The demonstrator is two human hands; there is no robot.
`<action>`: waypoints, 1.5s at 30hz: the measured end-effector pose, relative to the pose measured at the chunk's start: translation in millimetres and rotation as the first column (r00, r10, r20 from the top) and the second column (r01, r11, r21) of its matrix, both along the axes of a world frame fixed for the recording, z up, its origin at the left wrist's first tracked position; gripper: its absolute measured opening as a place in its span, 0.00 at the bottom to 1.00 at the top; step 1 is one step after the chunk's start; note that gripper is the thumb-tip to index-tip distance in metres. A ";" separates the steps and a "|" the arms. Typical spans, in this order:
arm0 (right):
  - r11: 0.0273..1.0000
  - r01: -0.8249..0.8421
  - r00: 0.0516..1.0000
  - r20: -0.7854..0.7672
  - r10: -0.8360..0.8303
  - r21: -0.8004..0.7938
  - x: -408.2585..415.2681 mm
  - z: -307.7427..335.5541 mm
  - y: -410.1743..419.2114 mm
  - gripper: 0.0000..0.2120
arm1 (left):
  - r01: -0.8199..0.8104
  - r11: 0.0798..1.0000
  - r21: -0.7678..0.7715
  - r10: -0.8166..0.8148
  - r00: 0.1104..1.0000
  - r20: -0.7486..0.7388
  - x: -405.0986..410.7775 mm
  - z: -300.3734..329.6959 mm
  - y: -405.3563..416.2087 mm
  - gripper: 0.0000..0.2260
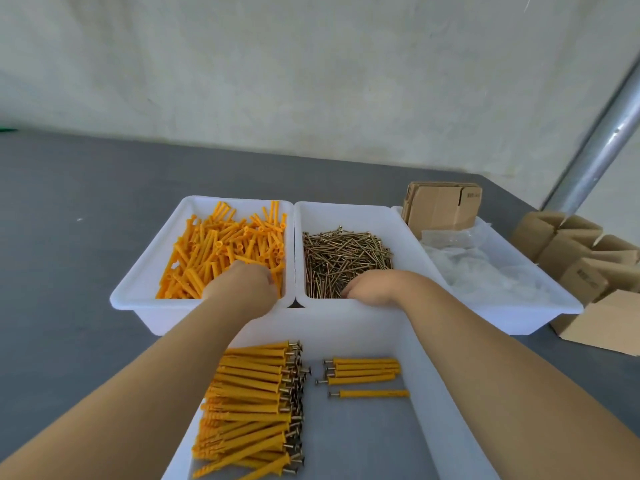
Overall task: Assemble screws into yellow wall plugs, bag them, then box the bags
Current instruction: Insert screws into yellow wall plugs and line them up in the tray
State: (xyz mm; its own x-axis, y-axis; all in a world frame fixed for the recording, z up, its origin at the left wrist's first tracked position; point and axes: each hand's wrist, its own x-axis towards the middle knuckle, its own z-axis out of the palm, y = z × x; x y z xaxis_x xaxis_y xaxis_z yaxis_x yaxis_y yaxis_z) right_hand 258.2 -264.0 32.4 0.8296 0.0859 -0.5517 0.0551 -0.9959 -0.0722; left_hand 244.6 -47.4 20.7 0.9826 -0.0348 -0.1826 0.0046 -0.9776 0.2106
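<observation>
Loose yellow wall plugs (221, 244) fill the left white bin (145, 271). My left hand (246, 285) is down in them at the bin's near right corner, fingers curled tight among the plugs. The middle white bin (346, 211) holds brass screws (343, 254). My right hand (370, 287) reaches over its near edge with fingertips buried in the screws, so its grip is hidden. In the near white tray (433, 393) lie a large pile of assembled plugs with screws (249, 403) and a small separate group (363, 370).
A third white bin (554, 299) at the right holds clear plastic bags (485, 271) and flat cardboard blanks (443, 206). Small folded cardboard boxes (571, 251) stand at the table's right edge beside a larger open box (606, 323). A metal pole (602, 143) slants up behind them.
</observation>
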 end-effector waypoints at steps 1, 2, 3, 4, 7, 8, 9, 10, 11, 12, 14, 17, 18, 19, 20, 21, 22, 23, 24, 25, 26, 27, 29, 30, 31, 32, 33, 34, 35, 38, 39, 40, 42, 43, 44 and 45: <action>1.000 0.009 1.000 -0.005 -0.009 -0.014 1.1 -0.8 0.0 0.20 | 0.012 1.000 0.001 -0.012 1.000 -0.013 3.8 0.6 2.0 0.13; 1.000 0.007 1.000 -0.005 -0.007 -0.028 1.9 -1.7 0.1 0.19 | 0.019 1.000 -0.005 -0.020 1.000 -0.024 7.7 -0.1 3.9 0.12; 1.000 0.027 1.000 0.001 -0.027 -0.014 1.9 -3.3 -0.4 0.19 | 0.016 1.000 -0.012 -0.016 0.999 -0.030 10.5 -0.8 5.0 0.11; 1.000 0.022 0.999 0.025 -0.022 -0.013 2.3 -5.4 -1.4 0.19 | 0.002 1.000 -0.021 -0.002 1.000 -0.028 11.7 -1.7 5.4 0.11; 0.991 0.112 0.988 0.099 -0.119 0.078 6.0 -12.8 -3.7 0.14 | -0.042 0.997 -0.065 0.043 0.999 0.012 9.9 -4.7 4.2 0.13; 0.978 0.158 0.975 0.132 -0.176 0.134 6.1 -15.9 -4.0 0.12 | -0.062 0.994 -0.085 0.066 0.997 0.040 8.1 -5.9 3.5 0.12; 0.970 0.176 0.967 0.154 -0.202 0.167 6.4 -18.7 -5.4 0.10 | -0.083 0.990 -0.111 0.091 0.993 0.075 6.2 -7.4 2.9 0.12; 0.960 0.192 0.958 0.173 -0.228 0.203 6.9 -22.0 -7.7 0.10 | -0.099 0.986 -0.137 0.116 0.986 0.120 4.5 -8.5 2.8 0.10; 0.943 0.214 0.943 0.198 -0.268 0.256 6.5 -25.2 -9.7 0.12 | -0.106 0.982 -0.159 0.134 0.976 0.173 2.9 -9.2 2.4 0.08; 0.922 0.221 0.920 0.246 -0.306 0.319 4.8 -27.4 -12.1 0.12 | -0.093 0.980 -0.176 0.134 0.963 0.236 1.3 -9.8 2.0 0.07; 0.867 0.193 0.837 0.384 -0.390 0.460 -1.9 -27.1 -15.8 0.10 | -0.028 0.980 -0.196 0.101 0.923 0.371 -0.8 -11.3 2.1 0.10; 0.731 0.102 0.595 0.548 -0.588 0.674 -11.9 -22.4 -17.5 0.10 | 0.035 0.973 -0.229 0.096 0.838 0.536 -6.2 -5.7 3.3 0.11; 0.685 0.076 0.536 0.549 -0.641 0.725 -14.5 -19.0 -16.7 0.10 | 0.056 0.961 -0.271 0.115 0.811 0.574 -7.6 -1.8 4.2 0.10; 0.639 0.057 0.509 0.528 -0.680 0.767 -16.4 -16.0 -15.7 0.10 | 0.083 0.940 -0.332 0.138 0.795 0.590 -8.8 2.6 4.1 0.09; 0.592 0.054 0.507 0.489 -0.710 0.804 -18.4 -12.3 -13.7 0.12 | 0.117 0.908 -0.401 0.155 0.798 0.583 -10.2 7.5 3.3 0.08; 0.549 0.061 0.525 0.441 -0.728 0.834 -20.2 -8.6 -11.4 0.16 | 0.151 0.870 -0.469 0.157 0.818 0.554 -12.3 13.3 1.1 0.09; 0.515 0.066 0.550 0.400 -0.734 0.855 -21.8 -4.7 -8.9 0.23 | 0.178 0.827 -0.533 0.145 0.849 0.509 -15.4 19.6 -1.4 0.13; 0.484 0.062 0.579 0.364 -0.730 0.873 -23.6 -0.6 -6.4 0.29 | 0.196 0.771 -0.606 0.128 0.885 0.449 -19.6 25.9 -3.9 0.20; 0.456 0.048 0.607 0.336 -0.720 0.889 -26.7 4.6 -3.3 0.31 | 0.196 0.693 -0.694 0.111 0.922 0.372 -24.1 31.6 -5.9 0.28; 0.428 0.024 0.630 0.319 -0.708 0.904 -30.7 9.8 -0.6 0.29 | 0.180 0.596 -0.783 0.086 0.955 0.285 -28.8 36.7 -7.6 0.34; 0.395 -0.001 0.647 0.302 -0.700 0.919 -35.7 14.7 1.7 0.25 | 0.157 0.494 -0.855 0.049 0.977 0.207 -33.6 41.1 -8.9 0.35; 0.355 -0.025 0.663 0.281 -0.694 0.935 -41.0 18.7 4.2 0.21 | 0.134 0.408 -0.903 0.004 0.989 0.148 -38.2 44.8 -9.5 0.32; 0.273 -0.073 0.696 0.245 -0.674 0.959 -52.7 22.7 9.4 0.18 | 0.097 0.310 -0.946 -0.075 0.994 0.078 -47.4 48.0 -12.1 0.23; 0.233 -0.097 0.714 0.231 -0.661 0.968 -58.0 23.0 11.6 0.18 | 0.084 0.271 -0.959 -0.096 0.994 0.059 -51.8 46.4 -14.3 0.19; 0.190 -0.121 0.729 0.218 -0.649 0.974 -62.9 22.4 13.9 0.18 | 0.067 0.233 -0.970 -0.103 0.994 0.044 -55.5 43.5 -17.3 0.15; 0.156 -0.148 0.735 0.214 -0.644 0.977 -67.5 21.1 15.8 0.18 | 0.052 0.201 -0.978 -0.102 0.994 0.032 -59.3 39.2 -20.5 0.12; 0.131 -0.179 0.728 0.220 -0.650 0.975 -71.0 18.9 17.5 0.17 | 0.043 0.183 -0.982 -0.099 0.995 0.025 -63.1 33.9 -23.4 0.09; 0.110 -0.209 0.710 0.228 -0.667 0.972 -73.3 16.0 18.5 0.17 | 0.037 0.180 -0.983 -0.095 0.995 0.020 -66.6 28.2 -26.4 0.07; 0.086 -0.231 0.686 0.225 -0.692 0.969 -75.0 12.7 19.1 0.16 | 0.032 0.188 -0.982 -0.098 0.995 0.014 -70.0 22.0 -29.1 0.05; 0.044 -0.254 0.616 0.197 -0.763 0.966 -77.2 3.3 19.1 0.14 | 0.031 0.240 -0.970 -0.174 0.985 -0.011 -77.0 6.1 -35.1 0.03; 0.062 -0.260 0.595 0.210 -0.776 0.964 -77.6 0.7 18.8 0.14 | 0.030 0.246 -0.969 -0.206 0.978 -0.022 -77.8 3.5 -36.3 0.03; 0.085 -0.268 0.575 0.231 -0.785 0.960 -78.1 -1.5 18.1 0.14 | 0.027 0.242 -0.970 -0.230 0.973 -0.030 -78.2 2.3 -37.1 0.04; 0.103 -0.291 0.539 0.252 -0.804 0.951 -78.9 -3.7 17.0 0.15 | 0.026 0.220 -0.975 -0.258 0.966 -0.033 -77.2 3.1 -37.8 0.05; 0.105 -0.301 0.522 0.256 -0.814 0.948 -79.0 -3.9 16.4 0.15 | 0.025 0.208 -0.978 -0.267 0.963 -0.032 -76.9 4.2 -38.1 0.06; 0.113 -0.307 0.504 0.262 -0.823 0.945 -78.9 -3.8 15.8 0.16 | 0.024 0.199 -0.980 -0.276 0.961 -0.033 -77.0 5.1 -38.4 0.07; 0.125 -0.312 0.488 0.271 -0.830 0.942 -78.7 -3.7 15.1 0.16 | 0.023 0.194 -0.981 -0.283 0.959 -0.033 -77.2 5.7 -38.4 0.08</action>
